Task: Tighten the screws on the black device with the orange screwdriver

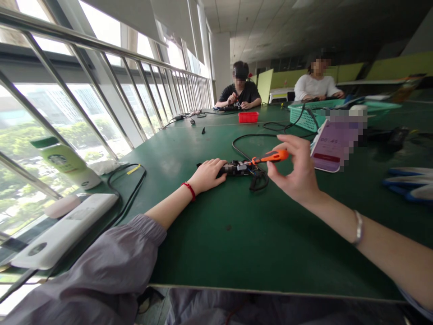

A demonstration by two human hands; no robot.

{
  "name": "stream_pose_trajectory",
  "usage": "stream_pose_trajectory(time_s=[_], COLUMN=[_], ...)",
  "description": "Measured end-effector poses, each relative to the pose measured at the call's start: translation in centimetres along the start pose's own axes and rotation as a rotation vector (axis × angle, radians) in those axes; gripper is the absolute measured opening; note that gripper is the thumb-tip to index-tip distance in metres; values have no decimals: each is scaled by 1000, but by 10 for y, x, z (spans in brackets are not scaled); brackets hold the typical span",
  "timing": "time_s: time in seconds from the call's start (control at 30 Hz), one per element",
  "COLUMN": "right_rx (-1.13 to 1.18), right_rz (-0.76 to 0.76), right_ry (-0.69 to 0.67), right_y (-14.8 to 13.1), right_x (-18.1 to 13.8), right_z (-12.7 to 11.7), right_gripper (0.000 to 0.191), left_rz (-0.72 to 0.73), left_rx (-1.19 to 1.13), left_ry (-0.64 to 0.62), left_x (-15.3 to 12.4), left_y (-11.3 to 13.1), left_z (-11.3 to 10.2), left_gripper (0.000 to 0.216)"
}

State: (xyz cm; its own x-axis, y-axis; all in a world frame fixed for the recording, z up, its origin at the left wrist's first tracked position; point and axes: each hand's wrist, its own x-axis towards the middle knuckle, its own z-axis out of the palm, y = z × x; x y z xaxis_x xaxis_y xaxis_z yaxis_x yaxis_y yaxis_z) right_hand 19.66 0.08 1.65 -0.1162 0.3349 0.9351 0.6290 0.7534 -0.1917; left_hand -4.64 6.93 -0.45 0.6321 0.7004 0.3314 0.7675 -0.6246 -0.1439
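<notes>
Two hands engaged: left hand (210, 174) flat, pinning black device (237, 169); right hand (295, 174) pinches orange screwdriver (270, 157), tip at device's 3 o'clock. Step: screw work; next needs tip seated.

Phone screen (333, 143): digits "00:45", partly blurred. Green-capped bottle (69, 163) at window: round Starbucks-style logo, lettering too small to read. No other legible text.

Screwdriver (270, 157) tip hidden among small black device (238, 168) parts, phone (333, 143) screen blurred
</notes>
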Motion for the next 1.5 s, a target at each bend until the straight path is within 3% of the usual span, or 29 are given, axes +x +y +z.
stream_pose_trajectory(time_s=[0.2, 0.4, 0.6, 0.73, 1.0, 1.5], right_rx=[-51, 5, -38, -37, -62, -60], right_rz=[50, 12, 47, 16, 8, -23], right_ry=[-114, -53, -106, -63, -73, -75], right_y=[-4, -6, -7, -6, -6, -6], right_x=[3, 5, 5, 4, 4, 4], right_z=[-4, -5, -5, -4, -5, -4], right_gripper=[29, 49, 29, 40, 33, 35], left_rz=[8, -13, 28, 82, 57, 128], left_rx=[14, 83, 185, 191, 65, 49], left_ry=[-4, -19, 28, 80, 123, 259], left_x=[1, 0, -1, 0, -3, -2], left_y=[0, 5, 10, 14, 11, 5], left_z=[-2, -8, -13, -15, -14, -8], left_gripper=[41, 41, 40, 28, 14, 11])
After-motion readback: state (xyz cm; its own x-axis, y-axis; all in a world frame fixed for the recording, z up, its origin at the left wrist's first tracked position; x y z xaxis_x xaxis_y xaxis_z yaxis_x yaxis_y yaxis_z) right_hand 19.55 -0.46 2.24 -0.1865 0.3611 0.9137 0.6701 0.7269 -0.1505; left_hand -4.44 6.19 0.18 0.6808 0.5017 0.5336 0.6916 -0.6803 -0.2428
